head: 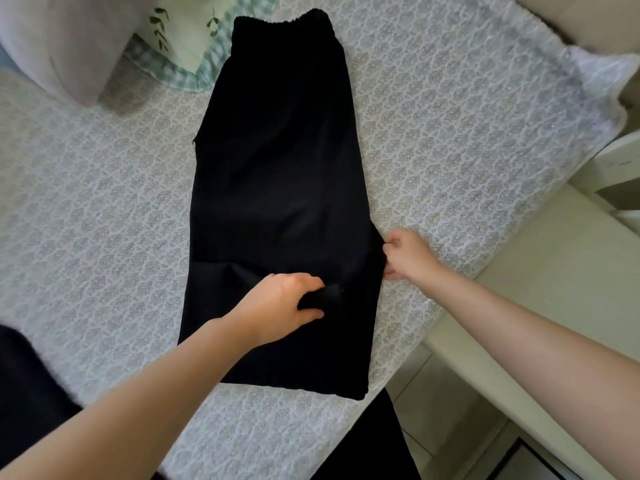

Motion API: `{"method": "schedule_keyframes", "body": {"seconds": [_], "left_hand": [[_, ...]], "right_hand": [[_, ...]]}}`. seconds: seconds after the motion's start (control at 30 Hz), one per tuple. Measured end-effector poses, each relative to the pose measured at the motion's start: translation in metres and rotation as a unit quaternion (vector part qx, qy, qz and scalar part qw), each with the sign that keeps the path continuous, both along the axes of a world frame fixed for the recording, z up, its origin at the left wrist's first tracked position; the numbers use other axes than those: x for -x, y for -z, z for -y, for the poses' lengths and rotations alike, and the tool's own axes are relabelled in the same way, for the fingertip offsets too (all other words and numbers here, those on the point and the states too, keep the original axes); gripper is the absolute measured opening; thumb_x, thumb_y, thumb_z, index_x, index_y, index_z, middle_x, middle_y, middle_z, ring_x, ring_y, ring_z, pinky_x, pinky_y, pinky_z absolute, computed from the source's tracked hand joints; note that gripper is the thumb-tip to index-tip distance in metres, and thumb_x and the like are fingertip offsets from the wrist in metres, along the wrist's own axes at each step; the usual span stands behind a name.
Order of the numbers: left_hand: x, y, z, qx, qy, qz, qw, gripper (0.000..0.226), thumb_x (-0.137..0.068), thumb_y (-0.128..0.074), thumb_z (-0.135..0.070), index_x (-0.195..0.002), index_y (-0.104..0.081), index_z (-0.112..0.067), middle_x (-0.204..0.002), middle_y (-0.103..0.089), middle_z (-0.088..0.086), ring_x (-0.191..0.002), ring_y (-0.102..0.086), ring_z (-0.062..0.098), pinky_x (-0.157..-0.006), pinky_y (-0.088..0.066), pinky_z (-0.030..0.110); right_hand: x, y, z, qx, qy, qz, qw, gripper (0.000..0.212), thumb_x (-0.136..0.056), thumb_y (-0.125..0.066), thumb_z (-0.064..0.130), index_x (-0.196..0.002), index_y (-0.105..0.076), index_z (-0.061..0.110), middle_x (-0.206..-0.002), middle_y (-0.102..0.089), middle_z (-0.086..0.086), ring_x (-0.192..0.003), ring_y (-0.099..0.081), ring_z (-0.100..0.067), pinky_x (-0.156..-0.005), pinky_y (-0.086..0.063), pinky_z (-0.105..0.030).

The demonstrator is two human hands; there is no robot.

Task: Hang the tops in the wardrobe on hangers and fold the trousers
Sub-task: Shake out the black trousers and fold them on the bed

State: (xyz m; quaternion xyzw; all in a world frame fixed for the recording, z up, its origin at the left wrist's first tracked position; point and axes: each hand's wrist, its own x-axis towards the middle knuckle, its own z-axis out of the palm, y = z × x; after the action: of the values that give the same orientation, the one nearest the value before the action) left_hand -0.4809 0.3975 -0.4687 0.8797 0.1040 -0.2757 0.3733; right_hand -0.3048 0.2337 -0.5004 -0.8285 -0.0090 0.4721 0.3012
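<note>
Trousers [280,161], black, lie flat along the bed cover [467,126], the gathered waistband at the far end and the hems near us. They look halved lengthwise, one leg over the other, though we cannot tell for certain on cloth this dark. We judge the crosswise folds are not yet made. Our left hand [277,303] has its fingers curled round a bunch of the cloth low on the legs; our right hand [408,254] pinches the right edge, fingers curled on it. We see no wardrobe, hanger or top, so we cannot judge how far that part has got.

We count one pair of trousers, two hands, one pillow [62,46] and one checked blanket [187,53]. Dark cloth [24,382] at lower left may be another garment; we cannot tell.
</note>
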Motion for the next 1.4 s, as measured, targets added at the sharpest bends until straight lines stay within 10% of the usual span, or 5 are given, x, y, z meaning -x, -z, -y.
{"method": "schedule_keyframes", "body": {"seconds": [0.37,0.7,0.93,1.23,1.4], "left_hand": [[0.001,-0.012,0.007,-0.05,0.06,0.013,0.997,0.029,-0.094,-0.06,-0.039,-0.12,-0.052,-0.03,-0.082,-0.064,-0.01,-0.078,-0.063,0.012,-0.077,-0.054,0.034],[0.029,-0.035,-0.006,-0.045,0.05,0.092,0.993,0.029,-0.094,-0.06,-0.041,-0.121,-0.057,-0.03,-0.087,-0.071,-0.009,-0.078,-0.067,0.01,-0.075,-0.053,0.032],[0.011,-0.034,-0.019,-0.03,-0.008,0.095,0.995,0.036,-0.09,-0.066,-0.04,-0.124,-0.06,-0.031,-0.089,-0.072,-0.006,-0.079,-0.067,0.012,-0.076,-0.054,0.034],[-0.043,0.033,-0.018,-0.085,-0.15,0.015,0.985,0.029,-0.087,-0.069,-0.044,-0.106,-0.062,-0.023,-0.092,-0.067,-0.004,-0.083,-0.064,0.017,-0.073,-0.055,0.036],[-0.039,0.045,-0.015,-0.092,-0.204,0.028,0.974,0.032,-0.086,-0.071,-0.043,-0.106,-0.06,-0.02,-0.093,-0.065,-0.004,-0.082,-0.063,0.017,-0.072,-0.055,0.036]], "right_hand": [[0.011,-0.002,0.0,-0.042,-0.024,-0.045,0.998,0.015,-0.094,-0.059,0.021,-0.107,-0.061,0.014,-0.101,-0.07,-0.008,-0.089,-0.071,-0.023,-0.077,-0.061,-0.043],[0.055,-0.028,-0.046,0.031,-0.301,0.284,0.91,0.014,-0.095,-0.051,0.02,-0.091,-0.042,0.012,-0.068,-0.052,-0.003,-0.06,-0.053,-0.022,-0.051,-0.044,-0.035],[0.045,-0.027,-0.089,0.032,-0.161,-0.05,0.985,0.059,-0.102,-0.031,0.05,-0.104,-0.062,0.0,-0.092,-0.071,-0.012,-0.084,-0.069,-0.022,-0.068,-0.054,-0.033],[0.001,-0.017,-0.085,0.053,-0.112,-0.263,0.957,0.082,-0.096,-0.022,0.068,-0.111,-0.068,0.002,-0.105,-0.072,-0.015,-0.1,-0.068,-0.024,-0.089,-0.054,-0.036],[0.023,-0.015,-0.065,-0.003,-0.244,0.142,0.959,0.021,-0.099,-0.049,0.023,-0.096,-0.065,0.009,-0.086,-0.064,0.0,-0.084,-0.062,-0.018,-0.072,-0.05,-0.025]]}}
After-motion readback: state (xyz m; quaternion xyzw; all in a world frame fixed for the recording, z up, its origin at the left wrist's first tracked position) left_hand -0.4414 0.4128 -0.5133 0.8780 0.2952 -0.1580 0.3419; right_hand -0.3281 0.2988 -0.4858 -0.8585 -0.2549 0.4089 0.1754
